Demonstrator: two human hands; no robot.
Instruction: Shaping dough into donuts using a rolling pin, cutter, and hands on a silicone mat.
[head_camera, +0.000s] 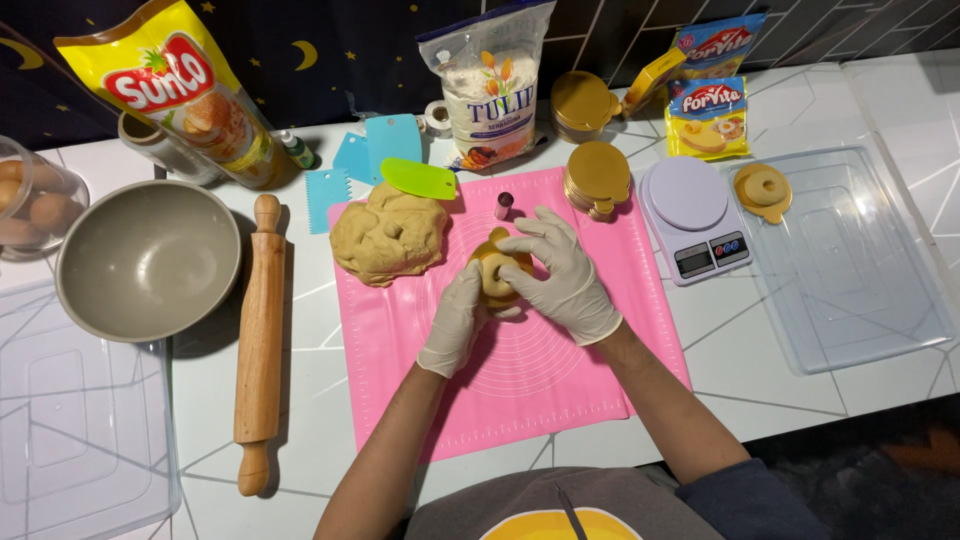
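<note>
Both hands wear white gloves and meet over the pink silicone mat (600, 340). My left hand (456, 320) cups a small piece of tan dough (494, 276) from below and the left. My right hand (560, 270) presses its fingers onto the same piece from the right; a gold round shows under the dough. A large lump of tan dough (388, 235) lies on the mat's upper left corner. A small metal ring cutter (505, 205) stands just above the hands.
Wooden rolling pin (261, 340) and grey bowl (148, 260) lie left. Plastic scrapers (418, 178), flour bag (490, 85), yellow pouch (180, 85) and gold discs (597, 175) sit behind. A kitchen scale (690, 215) and clear tray (850, 270) holding a dough ring (764, 188) are right. Eggs (30, 205) far left.
</note>
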